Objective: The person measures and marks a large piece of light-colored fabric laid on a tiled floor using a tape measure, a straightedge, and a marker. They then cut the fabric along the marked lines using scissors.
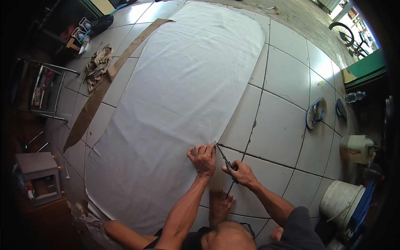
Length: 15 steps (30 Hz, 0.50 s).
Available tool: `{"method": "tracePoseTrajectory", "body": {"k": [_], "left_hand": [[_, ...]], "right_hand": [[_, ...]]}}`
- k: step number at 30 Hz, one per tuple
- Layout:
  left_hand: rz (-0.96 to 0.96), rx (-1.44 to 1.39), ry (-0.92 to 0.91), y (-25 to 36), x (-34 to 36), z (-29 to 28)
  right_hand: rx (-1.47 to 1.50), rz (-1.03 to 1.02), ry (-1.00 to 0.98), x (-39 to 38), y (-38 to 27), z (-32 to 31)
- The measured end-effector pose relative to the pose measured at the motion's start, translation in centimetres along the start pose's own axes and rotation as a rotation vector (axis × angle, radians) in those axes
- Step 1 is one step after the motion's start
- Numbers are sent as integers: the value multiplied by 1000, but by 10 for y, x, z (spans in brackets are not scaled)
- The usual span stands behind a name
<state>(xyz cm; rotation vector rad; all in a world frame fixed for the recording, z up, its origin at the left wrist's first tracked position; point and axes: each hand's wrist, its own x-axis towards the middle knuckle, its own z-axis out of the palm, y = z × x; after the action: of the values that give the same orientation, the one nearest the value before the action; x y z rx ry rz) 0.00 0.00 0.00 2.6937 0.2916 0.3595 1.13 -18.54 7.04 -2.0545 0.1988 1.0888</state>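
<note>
A long sheet of white fabric (179, 91) with rounded ends lies spread over the floor. My left hand (203, 159) rests on its right edge, fingers curled and gripping the cloth there. In my right hand (241, 173) is a pair of dark scissors (222, 154), held by the handles. The blades point away from me, and their tips meet the fabric's edge just beside my left fingers. Whether the blades are parted is hard to make out.
A brown strip (93, 102) and a crumpled rag (98, 62) lie left of the fabric, near a metal-framed stool (52, 89). Sandals (316, 112), a plastic bottle (355, 97), a jerrycan (357, 149) and a white bucket (339, 202) line the right. My bare foot (219, 204) is close to the scissors.
</note>
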Motion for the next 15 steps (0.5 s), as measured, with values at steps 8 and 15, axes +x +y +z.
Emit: {"method": "tracePoseTrajectory", "body": {"k": [8,15], "left_hand": [[17,-38,45,4,6,-1],[21,-20,39,3,4,2]], "right_hand": [[-21,6,82,-1,-4,10],[-73,-52,181,-5,-2,20]]}}
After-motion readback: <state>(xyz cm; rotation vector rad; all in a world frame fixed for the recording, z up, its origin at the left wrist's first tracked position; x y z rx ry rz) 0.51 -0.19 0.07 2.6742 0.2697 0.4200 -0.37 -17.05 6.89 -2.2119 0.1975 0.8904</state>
